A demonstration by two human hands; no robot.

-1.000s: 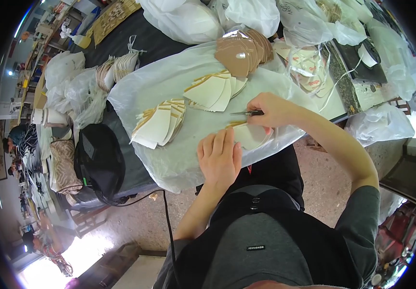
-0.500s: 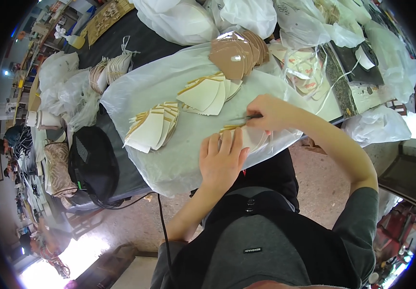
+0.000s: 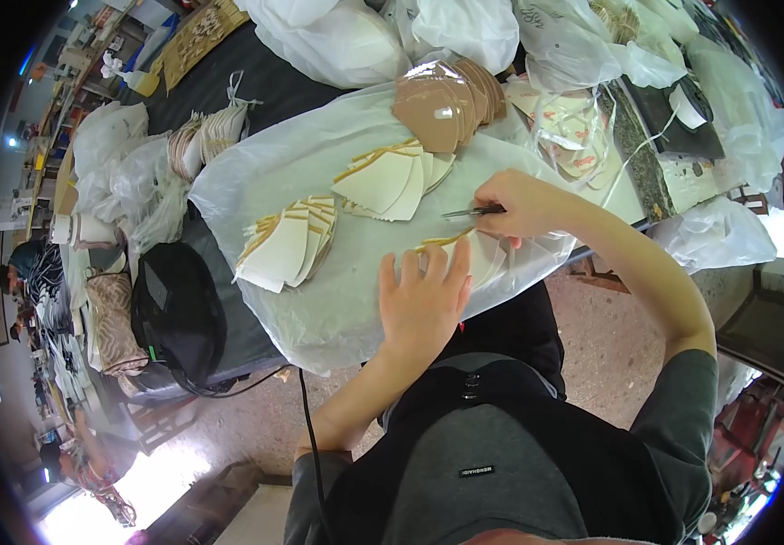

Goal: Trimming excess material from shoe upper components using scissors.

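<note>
Right grip [image 3: 512, 204] clasps a slim dark-and-silver metal tool [image 3: 488, 211], tip leftward, just beyond the cream, curved, yellow-edged pieces [image 3: 482, 259]; left grip [image 3: 421, 298], fingers spread, lies at their left

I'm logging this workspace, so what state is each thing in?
Slim tool: held, tip leftward
Right hand: closed around it
Left hand: fingers spread
Near cream pieces: partly hidden
Left cream pieces: fanned
Middle cream pieces: fanned
Brown pieces: overlapping, fanned
Plastic sheet: spread out, wrinkled
</note>
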